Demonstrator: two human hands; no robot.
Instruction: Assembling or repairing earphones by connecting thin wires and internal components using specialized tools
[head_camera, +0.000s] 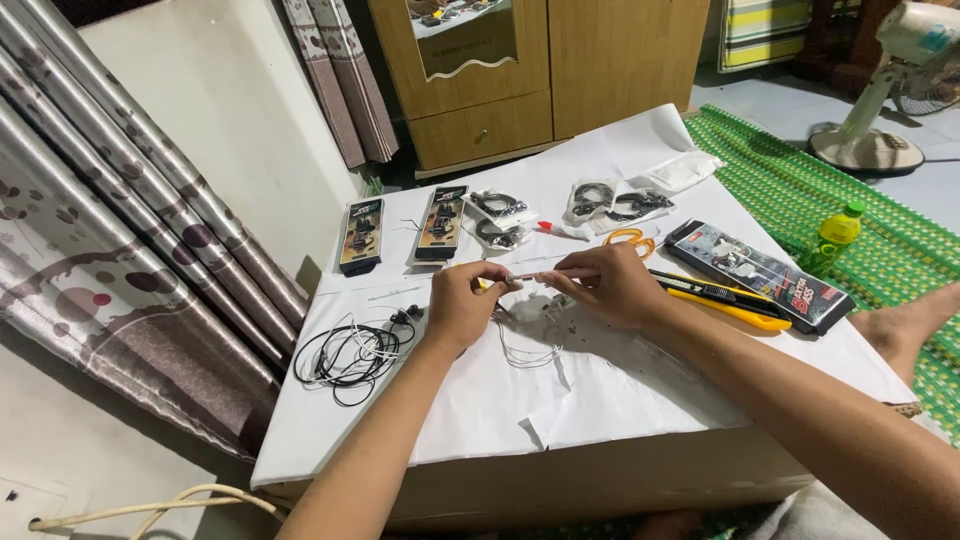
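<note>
The left hand (462, 303) and right hand (603, 285) each pinch one end of a thin white cable (540, 271), stretched just above the middle of the paper-covered bench (620, 400). It looks light, bendy and easy to snap, so hold it softly near the ends. Scissors (630, 239) and a yellow knife (722, 298) lie close on the right; the front has more room.

**Looks like a home room turned into a little earphone workspace**

Pretty clearly someone's house. There's a wooden wardrobe (540, 70) with a mirror at the top centre, patterned curtains (130, 230) down the left side, a green woven mat (850, 200) on the tiled floor at right and a pedestal fan (890, 90) in the upper right corner. The worktop (600, 400) is a low surface covered in white paper, strewn with packaged earphones (440, 222).
</note>
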